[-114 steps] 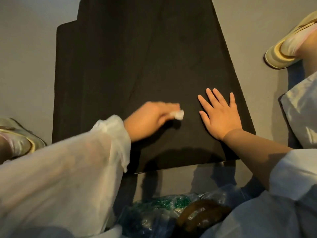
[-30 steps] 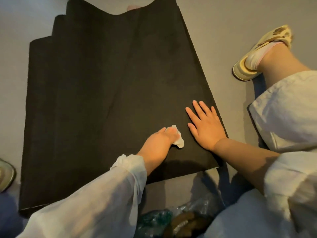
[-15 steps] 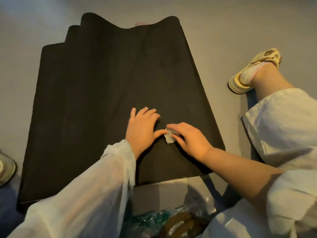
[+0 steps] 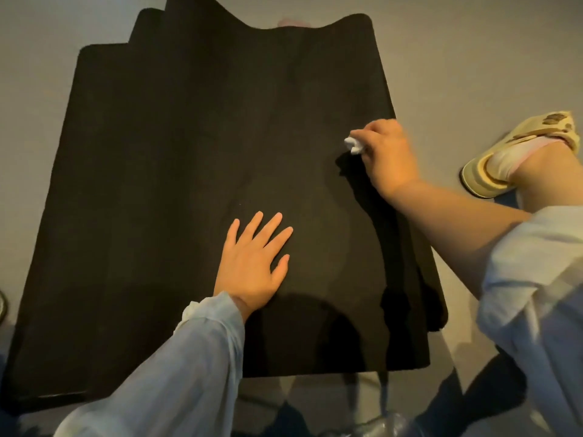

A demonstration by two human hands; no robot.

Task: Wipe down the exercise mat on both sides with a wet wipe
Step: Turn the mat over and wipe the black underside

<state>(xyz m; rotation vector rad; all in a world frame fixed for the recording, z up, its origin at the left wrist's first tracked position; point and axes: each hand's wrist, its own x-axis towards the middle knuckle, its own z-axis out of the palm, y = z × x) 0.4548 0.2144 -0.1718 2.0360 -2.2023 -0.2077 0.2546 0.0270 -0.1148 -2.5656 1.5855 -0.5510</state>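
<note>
A black exercise mat [image 4: 176, 171] lies folded in overlapping layers on the grey floor and fills most of the head view. My right hand [image 4: 386, 157] is near the mat's right edge, fingers closed on a crumpled white wet wipe [image 4: 353, 145] that presses on the mat. My left hand [image 4: 254, 263] lies flat with fingers spread on the mat's near middle, holding nothing. A faint damp curve shows on the mat between the two hands.
My right foot in a cream slipper [image 4: 517, 152] rests on the floor right of the mat. A rim of another slipper [image 4: 2, 305] peeks in at the far left edge. A clear plastic bag [image 4: 378, 424] lies just below the mat's near edge.
The wipe passed from my left hand to my right, which carried it up and right to the mat's right edge. My left hand now rests flat on the mat.
</note>
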